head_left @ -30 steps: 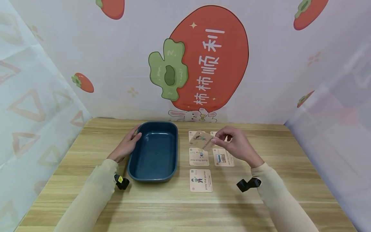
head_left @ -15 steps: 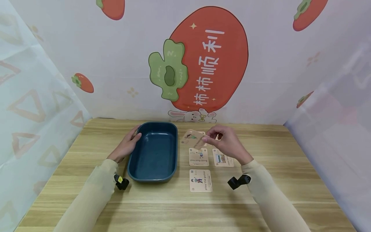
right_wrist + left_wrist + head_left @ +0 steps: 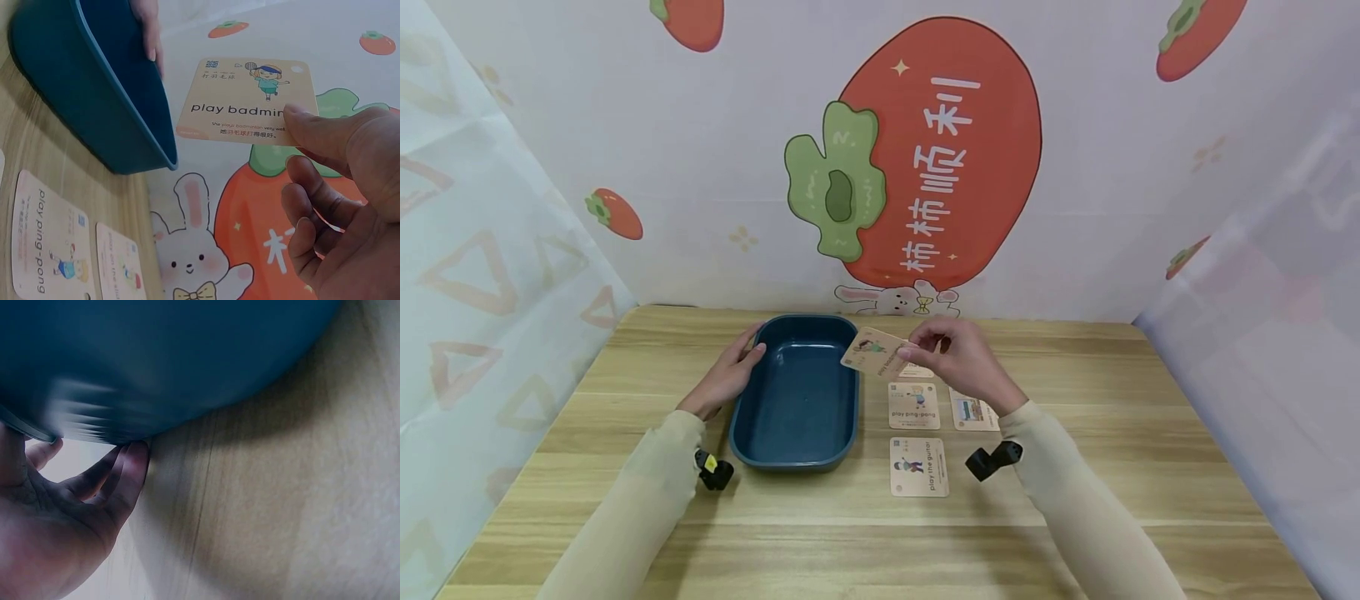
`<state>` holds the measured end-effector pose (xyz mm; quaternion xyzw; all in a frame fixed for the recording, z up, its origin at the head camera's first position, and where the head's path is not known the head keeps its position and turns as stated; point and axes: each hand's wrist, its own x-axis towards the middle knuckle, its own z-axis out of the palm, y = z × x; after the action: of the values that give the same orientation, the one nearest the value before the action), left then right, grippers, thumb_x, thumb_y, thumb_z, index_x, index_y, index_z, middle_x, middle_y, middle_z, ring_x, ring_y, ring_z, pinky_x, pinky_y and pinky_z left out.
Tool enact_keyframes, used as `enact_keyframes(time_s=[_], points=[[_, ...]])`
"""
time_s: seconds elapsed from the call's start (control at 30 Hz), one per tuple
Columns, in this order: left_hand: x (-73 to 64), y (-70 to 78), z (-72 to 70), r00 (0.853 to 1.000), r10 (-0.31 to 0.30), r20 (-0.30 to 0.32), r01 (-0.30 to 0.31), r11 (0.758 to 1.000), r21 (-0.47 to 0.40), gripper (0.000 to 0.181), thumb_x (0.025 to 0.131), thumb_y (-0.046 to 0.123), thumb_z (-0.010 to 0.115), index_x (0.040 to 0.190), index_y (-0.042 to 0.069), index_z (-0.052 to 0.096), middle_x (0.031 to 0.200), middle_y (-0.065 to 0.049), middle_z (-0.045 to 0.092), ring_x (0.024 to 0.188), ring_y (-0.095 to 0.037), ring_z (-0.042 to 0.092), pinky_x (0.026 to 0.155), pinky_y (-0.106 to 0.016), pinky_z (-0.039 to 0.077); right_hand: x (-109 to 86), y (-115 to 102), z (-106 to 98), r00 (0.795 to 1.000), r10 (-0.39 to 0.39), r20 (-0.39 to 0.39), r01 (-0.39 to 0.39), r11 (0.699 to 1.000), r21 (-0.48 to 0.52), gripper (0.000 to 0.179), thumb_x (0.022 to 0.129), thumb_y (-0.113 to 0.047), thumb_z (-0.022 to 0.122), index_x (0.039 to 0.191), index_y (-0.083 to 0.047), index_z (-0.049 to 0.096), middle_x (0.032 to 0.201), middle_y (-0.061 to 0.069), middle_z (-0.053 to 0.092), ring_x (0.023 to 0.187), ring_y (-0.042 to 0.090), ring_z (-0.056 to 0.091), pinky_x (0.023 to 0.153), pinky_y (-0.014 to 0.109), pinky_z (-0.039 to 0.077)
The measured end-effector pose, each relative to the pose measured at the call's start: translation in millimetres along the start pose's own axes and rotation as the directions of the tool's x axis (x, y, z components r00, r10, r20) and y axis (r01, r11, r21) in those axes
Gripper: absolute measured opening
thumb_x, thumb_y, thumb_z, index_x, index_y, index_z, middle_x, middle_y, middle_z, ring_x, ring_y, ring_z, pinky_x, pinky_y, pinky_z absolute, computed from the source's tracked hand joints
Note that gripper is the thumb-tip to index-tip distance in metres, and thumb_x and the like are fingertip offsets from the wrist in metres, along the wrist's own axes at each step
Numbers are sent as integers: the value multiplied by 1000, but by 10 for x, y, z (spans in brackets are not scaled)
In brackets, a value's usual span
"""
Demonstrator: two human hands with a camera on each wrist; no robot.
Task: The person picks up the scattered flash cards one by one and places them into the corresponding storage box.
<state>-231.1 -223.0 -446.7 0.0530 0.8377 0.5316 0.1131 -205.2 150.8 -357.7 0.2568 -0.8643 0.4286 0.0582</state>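
My right hand (image 3: pixel 958 358) pinches a "play badminton" flashcard (image 3: pixel 250 100) by one edge, between thumb and fingers. In the head view that flashcard hangs tilted over the right rim of a dark blue plastic bin (image 3: pixel 793 463). My left hand (image 3: pixel 726 377) grips the bin's left side; its thumb lies over the rim and its fingertips (image 3: pixel 134 456) touch the outer wall. Right of the bin lie a "play ping-pong" flashcard (image 3: pixel 914 407) and a "play the guitar" flashcard (image 3: pixel 919 468). Another flashcard (image 3: pixel 916 367) behind them is partly hidden by my right hand.
One more flashcard (image 3: pixel 973 411), showing a blue picture, lies to the right, partly covered by my right wrist. The wooden table (image 3: pixel 850 550) ends at a back wall sheet (image 3: pixel 700 275) printed with persimmons and a rabbit. Patterned side sheets flank the table.
My right hand has carried the badminton flashcard leftward, from above the other flashcards to the bin's right rim. My left hand and the bin have stayed put.
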Motion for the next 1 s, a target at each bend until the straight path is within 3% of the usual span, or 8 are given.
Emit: enact_keyframes(time_s=[0.4, 0.8, 0.9, 1.0], points=[[-11, 0, -4, 1000, 5, -8, -5, 1000, 2, 62, 112, 38, 33, 165, 17, 8, 160, -29, 26, 140, -49, 37, 108, -66, 36, 171, -108, 132, 1000, 0, -1, 0, 1000, 17, 10, 89, -22, 81, 88, -13, 75, 79, -2, 62, 73, 20, 56, 63, 31, 47], [12, -21, 6, 1000, -3, -21, 4, 1000, 12, 60, 113, 35, 32, 165, 16, 9, 160, -29, 27, 139, -49, 39, 107, -66, 38, 281, -166, 330, 1000, -8, 10, 8, 998, 58, 11, 89, -21, 81, 87, -13, 75, 79, -1, 62, 73, 19, 56, 63, 30, 48], [-24, 54, 7, 1000, -10, -18, 10, 1000, 8, 59, 113, 31, 32, 164, 13, 9, 159, -31, 28, 137, -51, 40, 106, -66, 39, 301, -170, 380, 1000, -14, 18, 13, 998, 68, 11, 90, -21, 81, 86, -13, 75, 79, -1, 62, 73, 19, 56, 63, 30, 48], [-123, 222, 10, 1000, -15, -5, 15, 1000, -2, 58, 113, 25, 32, 164, 9, 10, 157, -34, 30, 135, -52, 42, 105, -66, 40, 311, -163, 430, 999, -25, 28, 23, 998, 62, 11, 90, -21, 80, 84, -14, 74, 80, -1, 61, 74, 18, 56, 64, 30, 48]])
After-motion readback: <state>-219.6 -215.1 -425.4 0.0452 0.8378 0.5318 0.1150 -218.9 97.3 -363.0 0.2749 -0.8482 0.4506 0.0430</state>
